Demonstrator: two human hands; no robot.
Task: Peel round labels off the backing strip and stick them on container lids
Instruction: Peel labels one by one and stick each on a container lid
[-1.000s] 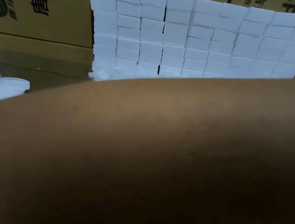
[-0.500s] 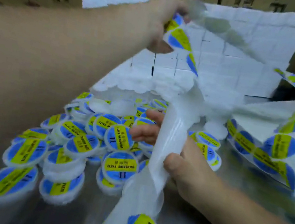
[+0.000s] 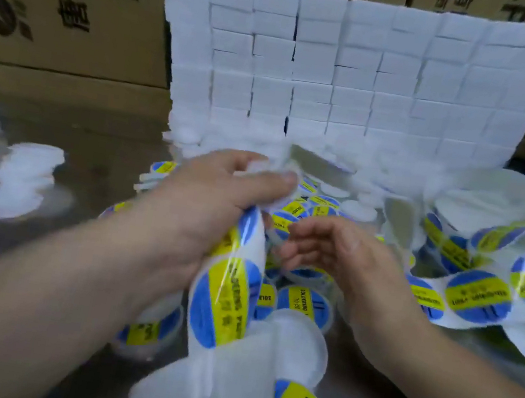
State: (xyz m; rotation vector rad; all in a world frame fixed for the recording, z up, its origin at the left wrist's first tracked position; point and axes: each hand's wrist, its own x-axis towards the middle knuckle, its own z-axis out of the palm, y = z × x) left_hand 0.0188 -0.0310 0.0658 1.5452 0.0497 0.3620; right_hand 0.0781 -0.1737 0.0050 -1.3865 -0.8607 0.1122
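Note:
My left hand (image 3: pixel 215 204) grips the white backing strip (image 3: pixel 227 359), which hangs from it toward the bottom edge and carries round blue and yellow labels (image 3: pixel 223 300). My right hand (image 3: pixel 338 256) hovers just to the right of the strip with its fingers loosely curled and nothing in them. Under both hands lies a heap of small round containers with labelled lids (image 3: pixel 304 305). More of the label strip (image 3: pixel 478 294) trails off to the right.
A wall of stacked white boxes (image 3: pixel 354 75) stands at the back, with brown cartons (image 3: pixel 72 0) behind and to the left. A short stack of plain white lids (image 3: pixel 19 182) sits on the grey table at the left. Several unlabelled white lids (image 3: pixel 357 207) lie behind the heap.
My left hand has come down from high up to just above the heap, still holding the strip. My right hand has let go of the strip.

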